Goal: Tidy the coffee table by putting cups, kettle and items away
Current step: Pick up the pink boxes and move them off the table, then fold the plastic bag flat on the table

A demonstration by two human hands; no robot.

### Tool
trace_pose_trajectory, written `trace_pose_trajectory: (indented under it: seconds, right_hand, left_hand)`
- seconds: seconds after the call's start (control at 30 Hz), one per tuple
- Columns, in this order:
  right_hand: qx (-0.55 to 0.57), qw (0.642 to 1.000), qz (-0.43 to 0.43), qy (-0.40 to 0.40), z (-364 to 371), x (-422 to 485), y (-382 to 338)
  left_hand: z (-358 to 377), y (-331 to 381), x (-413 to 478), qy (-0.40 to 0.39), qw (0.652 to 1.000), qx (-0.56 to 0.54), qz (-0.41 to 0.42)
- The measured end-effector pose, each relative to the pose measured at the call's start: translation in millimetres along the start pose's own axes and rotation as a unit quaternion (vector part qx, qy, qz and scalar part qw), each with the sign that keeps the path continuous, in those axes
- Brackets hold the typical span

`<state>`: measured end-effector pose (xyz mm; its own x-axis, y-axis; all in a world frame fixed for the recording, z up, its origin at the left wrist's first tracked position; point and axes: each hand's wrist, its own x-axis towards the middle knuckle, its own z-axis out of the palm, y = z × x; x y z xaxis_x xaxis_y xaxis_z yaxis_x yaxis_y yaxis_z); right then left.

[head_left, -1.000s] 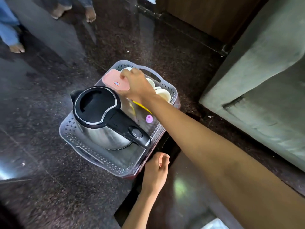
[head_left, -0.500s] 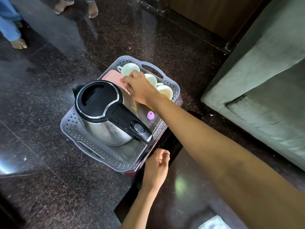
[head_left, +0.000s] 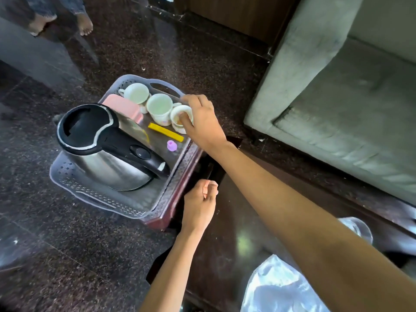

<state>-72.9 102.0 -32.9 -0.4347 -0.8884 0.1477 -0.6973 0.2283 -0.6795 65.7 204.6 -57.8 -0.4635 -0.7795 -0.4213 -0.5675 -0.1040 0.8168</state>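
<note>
Two bare hands show from above. The right hand (head_left: 202, 121) reaches forward and its grip is closed on the nearest cup (head_left: 180, 119), fingers curled over the rim and into the mouth of it, the thumb hidden behind. That cup sits at the right edge of a grey perforated tray (head_left: 99, 200), the landmark here. The left hand (head_left: 199, 204) is clenched into a loose fist just off the tray's near right corner, on the edge of the dark glossy desk (head_left: 227, 239); I cannot tell whether it grasps anything.

Inside the tray, a second cup (head_left: 158, 108) stands touching the held cup on its left, and a third cup (head_left: 136, 93) stands beyond it in the far corner. All three are white and upright. A pink box (head_left: 122, 108) lies beside the cups, toward the tray's left side. A steel kettle (head_left: 105, 152) with a black lid and handle fills the tray's near half. Between the kettle and the cups lie a yellow stick (head_left: 165, 131) and a small purple cap (head_left: 171, 145).

The tray rests on a dark red stand (head_left: 162, 219) over speckled stone floor (head_left: 56, 244). Right of the tray stands a grey sofa (head_left: 337, 97). Crumpled clear plastic (head_left: 276, 287) lies on the desk, well apart from the tray. Another person's bare feet (head_left: 85, 24) stand on the floor beyond it.
</note>
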Motion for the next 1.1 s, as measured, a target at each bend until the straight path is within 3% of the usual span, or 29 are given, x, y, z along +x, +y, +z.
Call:
trace_pose_trajectory:
  seconds: [0.37,0.6,0.73,0.87,0.97,1.1]
  right_hand:
    - [0.001,0.981,0.166,0.104,-88.4,-174.4,56.2]
    - [-0.031,0.944,0.284,0.168,-97.3,-308.6,89.3]
    - [-0.031,0.925,0.340,0.167,-86.7,-378.2,100.3]
    - [-0.047,0.917,0.375,0.128,-72.4,-428.6,113.8]
    - [-0.065,0.921,0.384,0.032,-63.7,-448.9,121.6]
    - [-0.081,0.913,0.395,-0.066,-60.1,-457.7,130.2]
  left_hand:
    - [54.9,5.1,-58.9,-0.067,0.996,0.043,0.037]
    - [94.9,-25.4,-116.8,-0.150,0.972,0.167,0.074]
    - [114.0,-54.3,-130.8,-0.180,0.962,0.204,0.035]
    - [126.6,-82.8,-138.2,-0.214,0.931,0.295,-0.028]
    - [132.8,-93.5,-145.2,-0.256,0.905,0.329,-0.089]
    - [140.7,-92.9,-149.6,-0.274,0.913,0.297,-0.063]
